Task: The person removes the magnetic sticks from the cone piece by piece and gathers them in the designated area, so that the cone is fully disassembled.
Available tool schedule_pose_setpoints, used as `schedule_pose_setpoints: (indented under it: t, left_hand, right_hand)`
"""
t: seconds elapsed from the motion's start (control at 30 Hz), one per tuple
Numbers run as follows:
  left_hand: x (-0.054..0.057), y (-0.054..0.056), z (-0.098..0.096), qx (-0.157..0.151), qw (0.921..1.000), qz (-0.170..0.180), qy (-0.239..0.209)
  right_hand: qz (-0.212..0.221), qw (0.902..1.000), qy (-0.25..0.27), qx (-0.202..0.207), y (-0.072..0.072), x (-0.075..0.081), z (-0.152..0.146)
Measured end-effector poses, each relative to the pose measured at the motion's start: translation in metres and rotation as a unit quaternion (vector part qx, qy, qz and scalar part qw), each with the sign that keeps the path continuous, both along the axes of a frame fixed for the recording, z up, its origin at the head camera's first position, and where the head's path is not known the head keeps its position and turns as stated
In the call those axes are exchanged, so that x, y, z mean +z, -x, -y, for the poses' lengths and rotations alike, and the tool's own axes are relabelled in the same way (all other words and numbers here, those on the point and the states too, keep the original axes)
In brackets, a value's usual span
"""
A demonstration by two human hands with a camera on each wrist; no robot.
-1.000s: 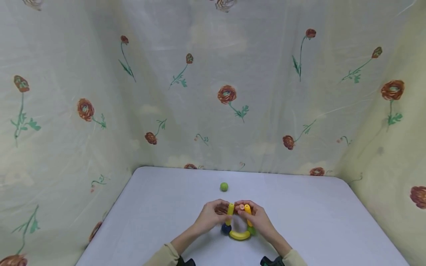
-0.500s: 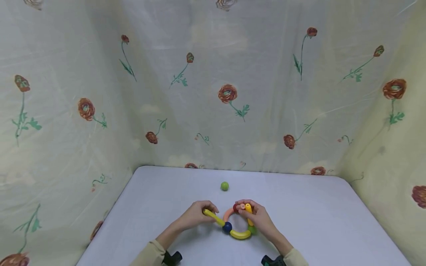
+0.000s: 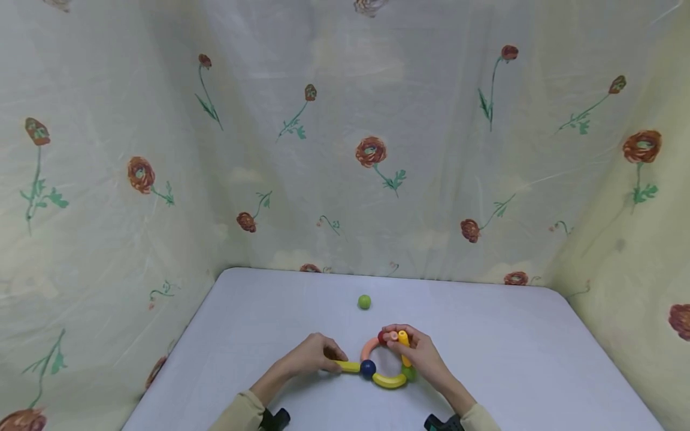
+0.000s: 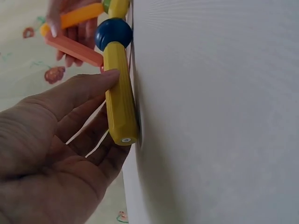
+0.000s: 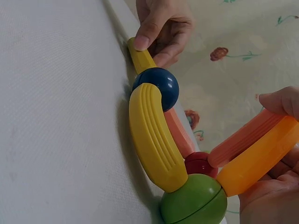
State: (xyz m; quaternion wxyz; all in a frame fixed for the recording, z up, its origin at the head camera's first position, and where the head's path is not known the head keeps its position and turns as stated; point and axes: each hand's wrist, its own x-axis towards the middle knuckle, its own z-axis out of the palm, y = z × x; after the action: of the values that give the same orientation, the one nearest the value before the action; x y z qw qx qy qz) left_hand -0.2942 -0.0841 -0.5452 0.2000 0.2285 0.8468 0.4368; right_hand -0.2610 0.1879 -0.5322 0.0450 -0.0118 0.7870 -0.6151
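Observation:
Between thumb and fingers of my left hand [image 3: 315, 353] is a straight yellow stick [image 4: 120, 93] of a ball-and-stick building toy. Its far end meets a blue ball [image 4: 114, 33]; a small metal disc shows in its near end. The ball belongs to a ring on the table, with a curved yellow piece [image 5: 154, 135], a green ball [image 5: 196, 200], a red ball [image 5: 201, 164] and a curved pink piece [image 3: 369, 348]. My right hand [image 3: 420, 350] holds an orange stick [image 5: 257, 154] and a pink stick [image 5: 247, 135], which rise from the green and red balls.
A loose green ball [image 3: 364, 301] lies beyond the ring on the white table [image 3: 485, 359]. Flower-patterned cloth [image 3: 431, 179] hangs behind the table and along both sides. Each wrist carries a small black camera.
My left hand has moved left and down. The yellow stick has swung from upright at the blue ball to lying flat, pointing left. The right hand stays nearly still, holding its sticks.

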Motion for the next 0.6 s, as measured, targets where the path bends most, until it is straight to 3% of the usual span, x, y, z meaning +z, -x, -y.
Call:
schedule_pose_setpoints:
  t: [0.17, 0.27, 0.43, 0.6]
  left_hand:
    - [0.006, -0.002, -0.005, 0.008, 0.9996, -0.002, 0.026]
    - [0.01, -0.004, -0.017, 0.037, 0.999, -0.02, 0.016]
    - [0.008, -0.003, -0.051, 0.111, 0.9879, -0.063, -0.087]
    - [0.004, -0.005, -0.081, 0.117, 0.9736, -0.067, -0.184]
  right_hand:
    - [-0.002, 0.9999, -0.009, 0.01, 0.001, 0.001, -0.002]
    - [-0.003, 0.9998, -0.01, 0.015, 0.001, 0.002, -0.005]
    - [-0.013, 0.9997, -0.006, 0.018, 0.002, 0.003, -0.011]
    - [-0.022, 0.9996, -0.005, 0.017, 0.002, 0.003, -0.013]
